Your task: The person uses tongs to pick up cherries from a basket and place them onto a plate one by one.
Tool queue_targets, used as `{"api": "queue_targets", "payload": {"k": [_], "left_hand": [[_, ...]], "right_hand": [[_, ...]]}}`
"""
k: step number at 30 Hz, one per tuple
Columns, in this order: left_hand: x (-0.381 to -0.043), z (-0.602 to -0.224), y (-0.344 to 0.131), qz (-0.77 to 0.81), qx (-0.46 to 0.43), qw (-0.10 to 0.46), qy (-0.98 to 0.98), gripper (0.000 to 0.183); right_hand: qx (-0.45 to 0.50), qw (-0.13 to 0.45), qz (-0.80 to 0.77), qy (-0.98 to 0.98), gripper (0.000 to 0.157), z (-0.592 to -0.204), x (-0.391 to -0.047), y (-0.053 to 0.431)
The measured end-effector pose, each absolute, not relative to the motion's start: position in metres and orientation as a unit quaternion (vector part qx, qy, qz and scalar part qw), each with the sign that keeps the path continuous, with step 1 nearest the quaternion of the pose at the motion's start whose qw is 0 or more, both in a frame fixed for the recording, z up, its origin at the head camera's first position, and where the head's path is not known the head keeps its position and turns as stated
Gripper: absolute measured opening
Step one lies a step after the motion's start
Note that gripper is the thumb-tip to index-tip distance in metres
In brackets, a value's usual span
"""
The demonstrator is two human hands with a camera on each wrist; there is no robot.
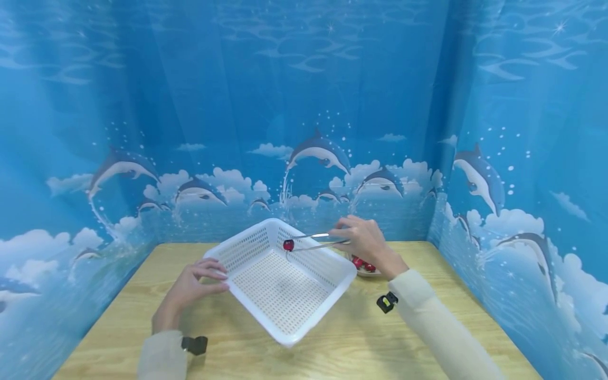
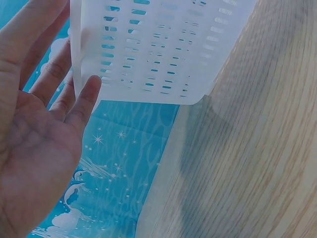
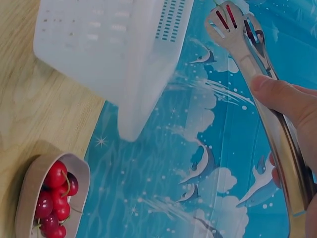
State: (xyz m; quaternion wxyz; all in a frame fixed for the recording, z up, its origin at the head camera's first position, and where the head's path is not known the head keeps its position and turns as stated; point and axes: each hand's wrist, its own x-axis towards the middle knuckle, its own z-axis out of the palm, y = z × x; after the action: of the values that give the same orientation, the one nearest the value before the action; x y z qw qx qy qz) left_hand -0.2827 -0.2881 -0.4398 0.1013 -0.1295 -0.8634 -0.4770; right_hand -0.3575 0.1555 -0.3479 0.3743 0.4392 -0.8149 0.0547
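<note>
A white perforated plastic basket (image 1: 280, 301) is tilted above the table in the head view. My left hand (image 1: 197, 282) holds its left rim, fingers bent about the edge, as the left wrist view shows at the basket wall (image 2: 153, 64). Metal tongs with slotted ends (image 3: 247, 62) are gripped in my right hand (image 1: 363, 243), its thumb pressing on one arm. Between the tong tips a red cherry (image 1: 288, 245) with a thin stem is pinched, over the far part of the basket. More red cherries (image 3: 58, 198) lie in a small pale bowl (image 3: 28, 206), partly hidden behind my right hand in the head view.
A light wood-grain table (image 1: 228, 353) spreads beneath. Blue curtains (image 1: 266, 105) printed with dolphins and clouds enclose the back and both sides. The basket hangs between my hands, with the bowl at the table's right rear.
</note>
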Motion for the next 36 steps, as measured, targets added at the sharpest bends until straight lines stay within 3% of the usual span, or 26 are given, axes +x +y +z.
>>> {"api": "queue_targets", "payload": {"k": [16, 36], "left_hand": [[-0.285, -0.44, -0.287, -0.475, -0.123, 0.095, -0.866, 0.034], [-0.282, -0.44, -0.288, -0.465, -0.134, 0.105, -0.869, 0.025]], "right_hand": [[0.421, 0.388, 0.039, -0.819, 0.032, -0.347, -0.359, 0.188], [0.387, 0.425, 0.032, -0.818, 0.035, -0.355, -0.362, 0.243]]}}
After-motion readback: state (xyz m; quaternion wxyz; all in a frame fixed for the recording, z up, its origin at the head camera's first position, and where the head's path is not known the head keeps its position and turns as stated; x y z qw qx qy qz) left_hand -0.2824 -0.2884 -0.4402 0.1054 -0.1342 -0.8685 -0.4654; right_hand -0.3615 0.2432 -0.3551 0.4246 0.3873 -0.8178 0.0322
